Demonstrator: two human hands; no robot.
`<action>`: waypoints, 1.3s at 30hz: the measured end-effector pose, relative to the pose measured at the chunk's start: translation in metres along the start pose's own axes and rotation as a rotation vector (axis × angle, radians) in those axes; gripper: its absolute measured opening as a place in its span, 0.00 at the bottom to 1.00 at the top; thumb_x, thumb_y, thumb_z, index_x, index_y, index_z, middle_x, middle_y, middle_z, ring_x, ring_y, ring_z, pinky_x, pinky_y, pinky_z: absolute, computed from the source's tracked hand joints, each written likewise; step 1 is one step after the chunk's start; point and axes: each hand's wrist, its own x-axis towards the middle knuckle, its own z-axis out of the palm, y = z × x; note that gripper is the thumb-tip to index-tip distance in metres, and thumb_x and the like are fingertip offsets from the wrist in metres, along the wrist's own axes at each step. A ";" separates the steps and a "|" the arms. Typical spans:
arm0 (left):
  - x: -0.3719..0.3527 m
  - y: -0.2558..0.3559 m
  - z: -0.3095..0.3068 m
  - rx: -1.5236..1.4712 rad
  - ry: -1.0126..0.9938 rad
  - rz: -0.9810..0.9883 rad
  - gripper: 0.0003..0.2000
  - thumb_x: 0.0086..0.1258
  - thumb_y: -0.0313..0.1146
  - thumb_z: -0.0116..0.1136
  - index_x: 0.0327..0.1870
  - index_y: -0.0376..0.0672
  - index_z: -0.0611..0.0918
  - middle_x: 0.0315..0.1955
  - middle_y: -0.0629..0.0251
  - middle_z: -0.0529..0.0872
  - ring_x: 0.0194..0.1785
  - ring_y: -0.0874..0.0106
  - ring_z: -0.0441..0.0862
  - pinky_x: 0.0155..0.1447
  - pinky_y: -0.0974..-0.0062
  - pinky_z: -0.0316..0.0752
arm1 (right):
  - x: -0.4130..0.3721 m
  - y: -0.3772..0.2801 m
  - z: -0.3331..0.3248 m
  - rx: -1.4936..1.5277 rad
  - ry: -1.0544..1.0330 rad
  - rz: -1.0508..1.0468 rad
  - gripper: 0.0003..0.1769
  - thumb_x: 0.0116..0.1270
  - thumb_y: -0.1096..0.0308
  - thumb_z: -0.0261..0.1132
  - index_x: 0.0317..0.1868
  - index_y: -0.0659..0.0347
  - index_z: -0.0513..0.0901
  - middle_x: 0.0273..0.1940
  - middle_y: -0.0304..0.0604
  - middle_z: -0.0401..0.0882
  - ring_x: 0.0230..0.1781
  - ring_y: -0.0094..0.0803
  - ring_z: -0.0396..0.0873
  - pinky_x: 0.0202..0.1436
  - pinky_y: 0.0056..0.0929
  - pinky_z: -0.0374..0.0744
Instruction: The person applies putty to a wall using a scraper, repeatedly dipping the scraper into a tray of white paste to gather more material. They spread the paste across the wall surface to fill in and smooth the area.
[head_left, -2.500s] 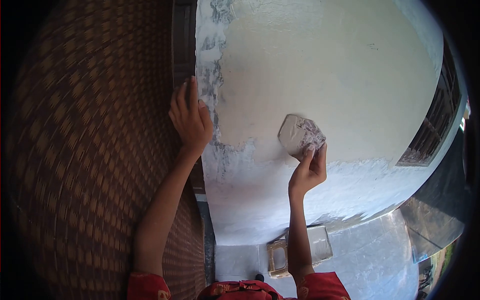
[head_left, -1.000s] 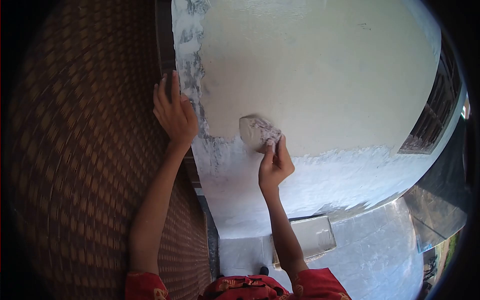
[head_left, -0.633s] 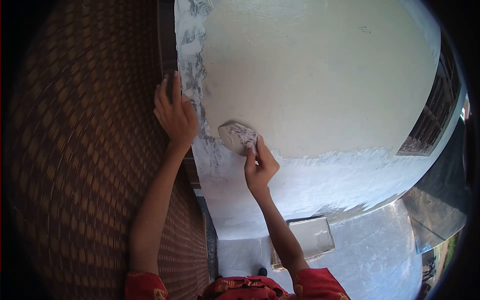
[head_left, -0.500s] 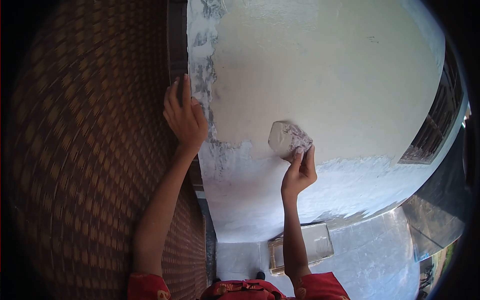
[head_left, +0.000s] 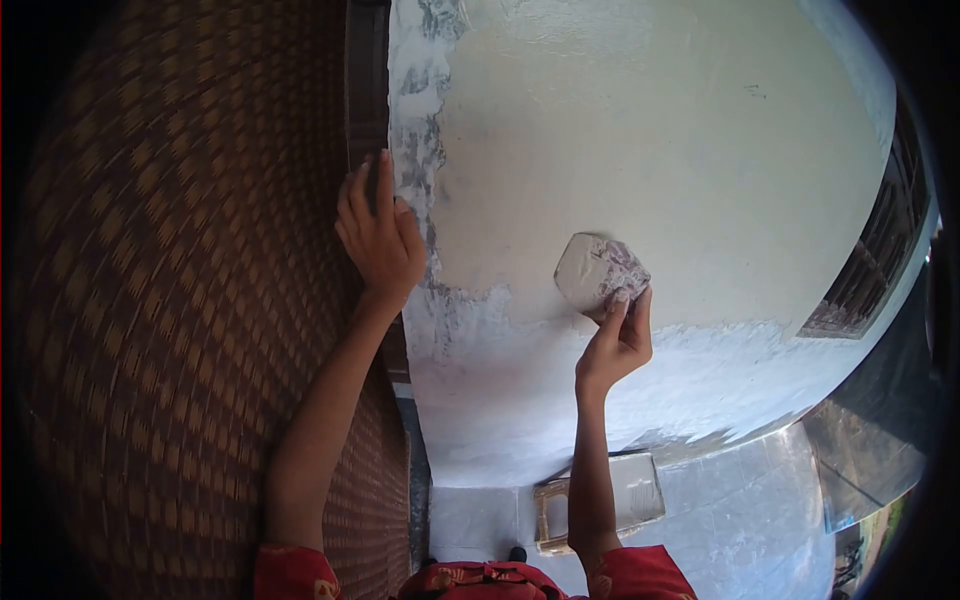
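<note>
My right hand (head_left: pixel 615 345) pinches a putty-caked scraper blade (head_left: pixel 598 272) and presses it flat against a cream wall (head_left: pixel 660 150), just above the line where the cream coat meets a whiter, rougher band (head_left: pixel 560 390). My left hand (head_left: pixel 380 240) rests with fingers spread on the wall's left edge, beside a dark frame (head_left: pixel 365 80). Both arms wear red sleeves at the bottom of the view.
A woven brown mat wall (head_left: pixel 170 300) fills the left side. Below, on a pale tiled floor (head_left: pixel 740 510), lies a flat tray of putty (head_left: pixel 625 495) on a small wooden stool. A slatted dark window (head_left: pixel 870 260) sits at the right.
My right hand swept the scraper left along the coat's lower edge, then back right to near where it started. My left hand stayed on the wall's edge.
</note>
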 end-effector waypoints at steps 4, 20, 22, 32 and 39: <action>0.001 0.002 -0.005 -0.001 -0.041 -0.015 0.25 0.73 0.35 0.38 0.72 0.47 0.67 0.65 0.50 0.68 0.67 0.50 0.64 0.65 0.50 0.58 | -0.038 0.008 0.028 -0.121 -0.252 -0.190 0.19 0.64 0.81 0.63 0.57 0.73 0.78 0.40 0.54 0.85 0.39 0.31 0.84 0.43 0.25 0.81; -0.001 0.002 -0.003 -0.010 -0.019 -0.014 0.25 0.73 0.35 0.38 0.72 0.50 0.67 0.63 0.51 0.68 0.65 0.53 0.65 0.64 0.52 0.59 | -0.025 0.006 0.018 -0.164 -0.286 -0.207 0.20 0.67 0.79 0.63 0.59 0.73 0.77 0.46 0.54 0.84 0.41 0.30 0.83 0.41 0.24 0.83; 0.000 0.001 -0.006 0.036 -0.041 -0.036 0.25 0.73 0.35 0.38 0.72 0.50 0.67 0.63 0.49 0.68 0.65 0.53 0.65 0.63 0.53 0.59 | -0.026 0.014 0.027 -0.190 -0.347 -0.182 0.19 0.67 0.78 0.63 0.59 0.73 0.77 0.47 0.54 0.84 0.41 0.29 0.83 0.40 0.23 0.82; -0.003 0.001 -0.001 -0.020 0.003 -0.004 0.25 0.73 0.33 0.39 0.71 0.47 0.68 0.62 0.49 0.69 0.63 0.52 0.67 0.62 0.54 0.61 | 0.008 -0.013 -0.005 -0.007 -0.138 -0.070 0.21 0.70 0.78 0.60 0.62 0.76 0.73 0.50 0.55 0.82 0.46 0.32 0.82 0.48 0.28 0.83; 0.000 0.000 -0.005 0.035 -0.013 0.003 0.25 0.72 0.33 0.39 0.72 0.47 0.68 0.62 0.48 0.69 0.63 0.52 0.67 0.62 0.54 0.61 | 0.020 0.018 0.000 -0.080 -0.077 -0.024 0.21 0.70 0.76 0.61 0.61 0.75 0.74 0.46 0.55 0.84 0.41 0.30 0.83 0.41 0.27 0.84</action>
